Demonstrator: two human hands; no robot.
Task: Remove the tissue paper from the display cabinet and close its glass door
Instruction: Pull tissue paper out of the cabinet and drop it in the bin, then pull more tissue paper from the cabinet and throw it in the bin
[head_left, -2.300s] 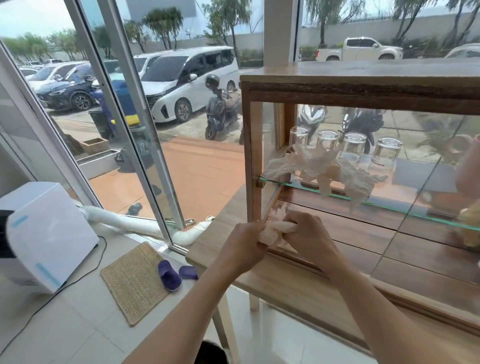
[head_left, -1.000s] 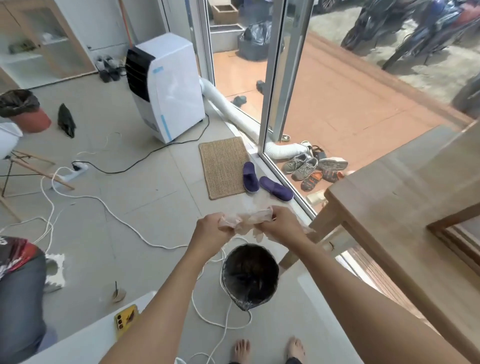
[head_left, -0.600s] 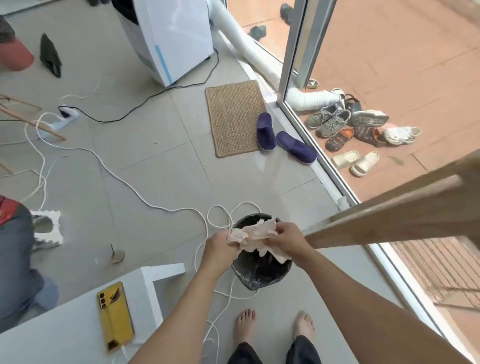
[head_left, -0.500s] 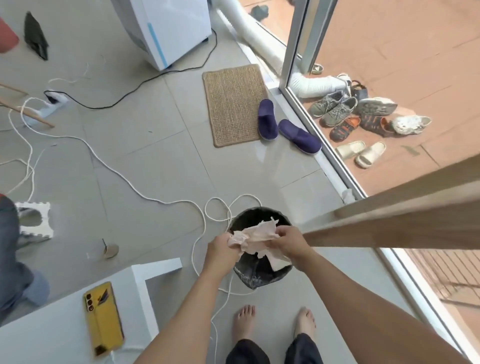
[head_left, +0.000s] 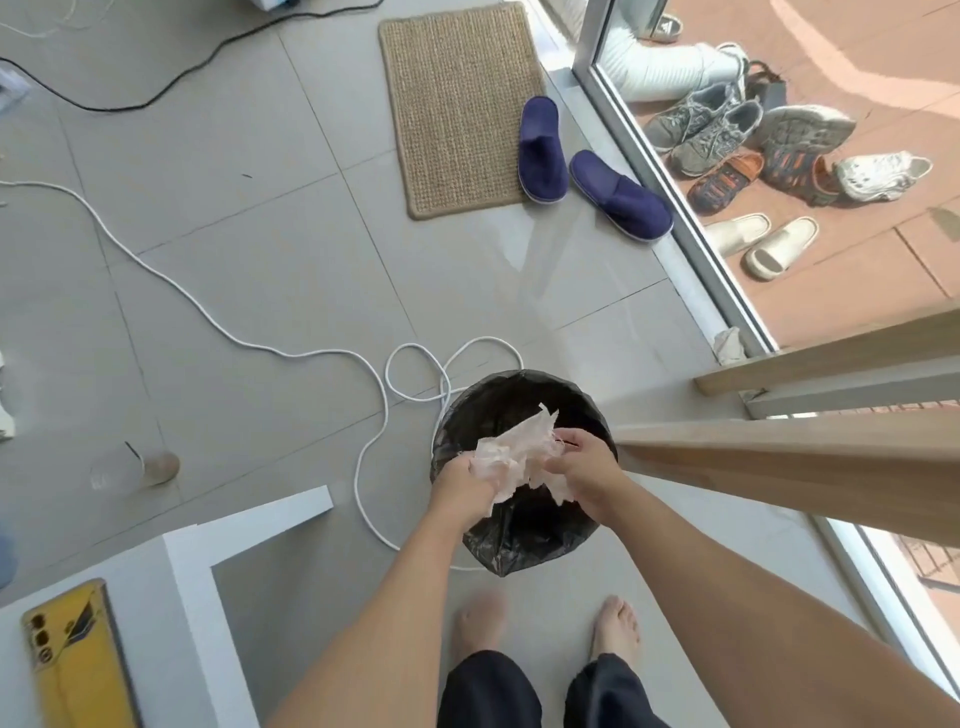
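Observation:
Crumpled white tissue paper (head_left: 514, 449) is bunched between both my hands, directly above a round bin lined with a black bag (head_left: 498, 405) on the floor. My left hand (head_left: 460, 483) grips its left side and my right hand (head_left: 584, 465) grips its right side. The display cabinet is out of view; only the light wooden edge of the table (head_left: 779, 457) it stands on shows at the right.
A white cable (head_left: 218, 322) loops across the tiled floor beside the bin. A woven mat (head_left: 460, 109) and blue slippers (head_left: 543, 148) lie ahead. A white table (head_left: 187, 582) with a yellow phone (head_left: 75, 660) is at lower left. My bare feet (head_left: 478, 621) stand behind the bin.
I have turned away from the cabinet and looked down. Both hands carried the tissue paper down over the black bin and still hold it.

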